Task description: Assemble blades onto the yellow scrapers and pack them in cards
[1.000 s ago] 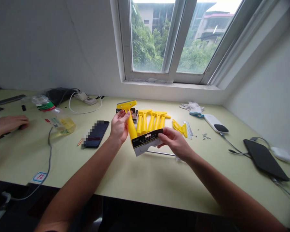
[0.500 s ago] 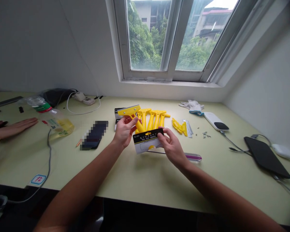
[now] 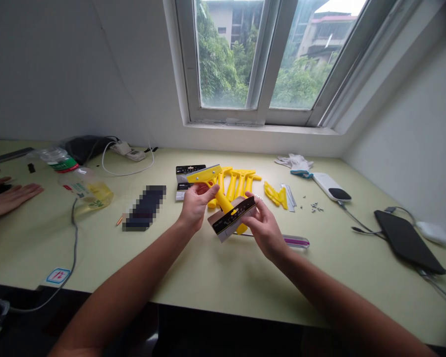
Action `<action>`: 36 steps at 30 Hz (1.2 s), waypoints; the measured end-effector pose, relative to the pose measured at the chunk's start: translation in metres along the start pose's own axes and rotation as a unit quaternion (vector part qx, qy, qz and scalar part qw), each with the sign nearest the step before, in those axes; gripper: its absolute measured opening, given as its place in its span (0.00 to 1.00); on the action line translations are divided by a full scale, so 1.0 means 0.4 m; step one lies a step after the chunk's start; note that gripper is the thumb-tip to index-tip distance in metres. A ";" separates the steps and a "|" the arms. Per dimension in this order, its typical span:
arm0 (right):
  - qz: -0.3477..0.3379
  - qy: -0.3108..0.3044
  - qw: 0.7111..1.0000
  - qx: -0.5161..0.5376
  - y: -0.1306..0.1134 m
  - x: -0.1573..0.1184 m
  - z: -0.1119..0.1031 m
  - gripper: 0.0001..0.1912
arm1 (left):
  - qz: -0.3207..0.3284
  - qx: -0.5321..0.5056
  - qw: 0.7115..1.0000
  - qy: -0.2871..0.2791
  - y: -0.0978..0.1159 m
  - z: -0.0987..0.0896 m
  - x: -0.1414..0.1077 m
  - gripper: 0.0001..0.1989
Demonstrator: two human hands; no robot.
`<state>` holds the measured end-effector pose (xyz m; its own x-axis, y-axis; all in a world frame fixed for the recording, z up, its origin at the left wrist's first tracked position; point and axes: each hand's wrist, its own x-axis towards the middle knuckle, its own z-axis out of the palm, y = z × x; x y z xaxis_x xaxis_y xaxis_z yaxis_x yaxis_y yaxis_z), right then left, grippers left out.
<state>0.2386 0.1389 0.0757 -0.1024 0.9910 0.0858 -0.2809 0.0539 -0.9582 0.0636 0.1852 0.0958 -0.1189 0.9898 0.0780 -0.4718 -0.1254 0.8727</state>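
Observation:
My left hand (image 3: 196, 204) is closed on a yellow scraper (image 3: 205, 175) near its wide head, which has a metal edge and screws. The scraper's handle slants down to the right, passing behind a black and white card (image 3: 227, 222). Fingers and thumb of my right hand (image 3: 264, 225) pinch this card at its right end. Several yellow handles (image 3: 241, 182) lie side by side just behind my hands. Black and white cards (image 3: 190, 171) lie behind my left hand. A screwdriver (image 3: 296, 241) with a clear and purple handle lies partly behind my right hand.
Yellow parts (image 3: 275, 195), metal strips (image 3: 290, 198) and small screws (image 3: 315, 207) lie to the right, near a glove (image 3: 294, 162), a white device (image 3: 331, 187) and a black power bank (image 3: 409, 240). At left are a blurred-out phone (image 3: 143, 208), a bottle (image 3: 85, 186) and another person's hands (image 3: 18, 198).
The card has tilted, its left end lower, and now lies across the scraper's handle. The scraper has shifted slightly right and down. The other person's hands have moved left.

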 end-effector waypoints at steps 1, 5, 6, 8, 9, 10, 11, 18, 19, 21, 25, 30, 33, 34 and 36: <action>0.002 -0.010 1.000 0.004 -0.002 0.001 -0.001 0.27 | 0.001 -0.006 1.000 -0.001 -0.003 0.000 0.000 0.20; 0.052 -0.049 0.997 0.022 -0.016 0.007 -0.001 0.23 | -0.005 -0.005 1.000 -0.009 -0.004 0.001 -0.002 0.20; 0.072 -0.055 0.996 0.020 -0.019 0.008 0.000 0.22 | -0.006 0.000 1.000 -0.011 -0.003 0.000 -0.003 0.20; 0.089 -0.052 0.994 0.026 -0.022 0.009 0.000 0.22 | -0.010 0.013 1.000 -0.019 0.001 -0.002 -0.003 0.20; 0.084 -0.049 0.995 0.036 -0.023 0.008 0.000 0.22 | -0.016 0.019 0.999 -0.027 0.003 -0.003 -0.003 0.20; 0.073 -0.048 0.995 0.047 -0.023 0.008 0.001 0.22 | -0.024 0.026 0.999 -0.035 0.005 -0.003 -0.004 0.20; 0.059 -0.048 0.995 0.058 -0.024 0.008 0.001 0.22 | -0.031 0.034 0.998 -0.042 0.007 -0.002 -0.006 0.20; 0.019 -0.010 0.997 0.077 -0.033 0.009 0.003 0.20 | -0.070 0.070 0.988 -0.122 0.000 0.018 -0.037 0.20; 0.018 -0.007 0.996 0.084 -0.035 0.009 0.003 0.20 | -0.075 0.074 0.984 -0.144 -0.002 0.020 -0.041 0.21; 0.016 -0.007 0.995 0.099 -0.041 0.009 0.000 0.20 | -0.085 0.087 0.975 -0.189 -0.001 0.022 -0.045 0.20; -0.005 -0.004 0.993 0.120 -0.053 0.014 -0.005 0.20 | -0.087 0.077 0.966 -0.230 0.022 0.020 -0.046 0.19; -0.025 0.025 0.990 0.137 -0.070 0.028 -0.007 0.24 | -0.105 -0.010 0.976 -0.192 0.054 0.021 -0.046 0.23; -0.031 0.033 0.990 0.133 -0.077 0.036 -0.001 0.32 | -0.098 -0.015 0.976 -0.194 0.055 0.022 -0.050 0.26; -0.031 0.036 0.990 0.130 -0.079 0.038 0.002 0.35 | -0.091 -0.008 0.976 -0.197 0.054 0.023 -0.051 0.27; -0.030 0.043 0.991 0.126 -0.082 0.042 0.008 0.39 | -0.080 0.010 0.976 -0.202 0.050 0.024 -0.054 0.29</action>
<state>0.2430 0.1533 0.1096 0.0005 0.9944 0.1055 -0.5149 0.0907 -0.8524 0.0651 0.1618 0.1160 0.3112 0.9428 0.1197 -0.4382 0.0306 0.8984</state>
